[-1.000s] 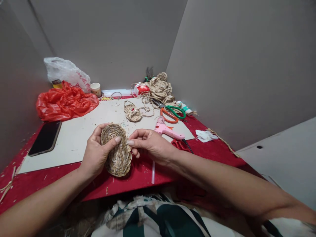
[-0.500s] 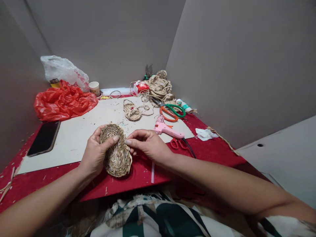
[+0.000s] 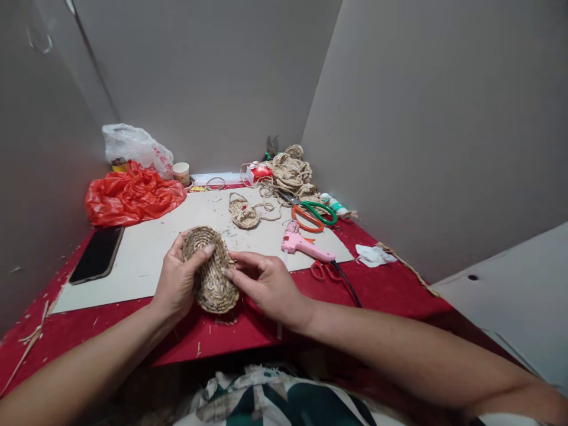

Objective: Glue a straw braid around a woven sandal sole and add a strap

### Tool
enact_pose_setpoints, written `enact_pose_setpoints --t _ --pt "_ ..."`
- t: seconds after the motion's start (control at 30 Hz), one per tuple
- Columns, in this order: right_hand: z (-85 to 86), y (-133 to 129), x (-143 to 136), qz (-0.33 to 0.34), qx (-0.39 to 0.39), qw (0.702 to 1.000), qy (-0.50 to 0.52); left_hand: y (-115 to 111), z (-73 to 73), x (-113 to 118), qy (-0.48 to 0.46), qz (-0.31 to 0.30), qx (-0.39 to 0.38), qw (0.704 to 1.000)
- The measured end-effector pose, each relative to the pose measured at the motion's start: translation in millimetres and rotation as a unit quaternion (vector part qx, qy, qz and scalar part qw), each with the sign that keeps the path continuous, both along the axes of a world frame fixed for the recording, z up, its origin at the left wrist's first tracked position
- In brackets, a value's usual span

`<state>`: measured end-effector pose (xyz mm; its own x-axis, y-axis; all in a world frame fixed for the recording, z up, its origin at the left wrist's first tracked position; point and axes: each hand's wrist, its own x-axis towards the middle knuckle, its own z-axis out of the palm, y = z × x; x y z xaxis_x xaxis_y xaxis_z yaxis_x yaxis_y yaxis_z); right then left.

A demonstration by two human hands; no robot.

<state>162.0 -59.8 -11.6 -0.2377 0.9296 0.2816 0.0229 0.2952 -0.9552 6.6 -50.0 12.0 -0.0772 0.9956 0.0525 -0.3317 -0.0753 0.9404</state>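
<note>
A woven straw sole (image 3: 216, 287), oval with a narrower waist, is held up over the front edge of the red cloth. My left hand (image 3: 180, 272) grips its left side, thumb across the upper face. On the right edge, near the waist, my right hand (image 3: 270, 287) pinches it between thumb and fingers; the fingers behind are partly hidden. Beyond my hands, a small woven straw slipper (image 3: 244, 213) with a red bead lies on the pale board (image 3: 155, 248), a braided cord trailing from it. A pink glue gun (image 3: 306, 244) rests to the right of the slipper.
Scissors with green and orange handles (image 3: 317, 213) lie before a heap of braided cord (image 3: 290, 168). Red scissors (image 3: 326, 271) and a black cable are at right. A phone (image 3: 97, 254), an orange-red bag (image 3: 133, 195) and a paper cup (image 3: 181, 173) stand left and back.
The camera view has shifted, so the table appears lower and further right. My right fingers have moved further over the sole's edge, and the loose strand at its lower right no longer shows.
</note>
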Motion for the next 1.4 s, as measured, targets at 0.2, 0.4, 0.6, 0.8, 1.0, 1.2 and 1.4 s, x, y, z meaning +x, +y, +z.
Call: enact_pose_setpoints --t 0.2,0.4,0.6,0.8,1.0,1.2,1.4 --pt "13.3 9 -2 -0.004 -0.102 0.985 0.139 -3 13.9 -3 -0.051 -0.092 -0.035 0.994" --pt "17.1 7 -5 0.022 -0.091 0.985 0.145 0 1.7 3 -0.052 -0.100 -0.094 0.989" --pt "15.3 -2 -7 0.000 -0.072 0.983 0.166 -3 2.5 6 -0.061 -0.061 -0.096 0.992" --pt "2.1 -6 -10 -0.037 -0.020 0.991 0.128 -4 -1.3 8 -0.058 -0.045 -0.080 0.994" --pt "3.6 -6 -7 -0.030 -0.052 0.985 0.160 -4 -1.6 9 -0.054 -0.048 -0.067 0.995" --pt "14.4 -4 2 0.005 -0.150 0.969 0.195 -2 2.0 7 -0.046 -0.045 -0.082 0.995" --pt "18.3 -1 9 0.012 -0.174 0.965 0.193 0 -0.8 7 -0.051 -0.065 -0.090 0.992"
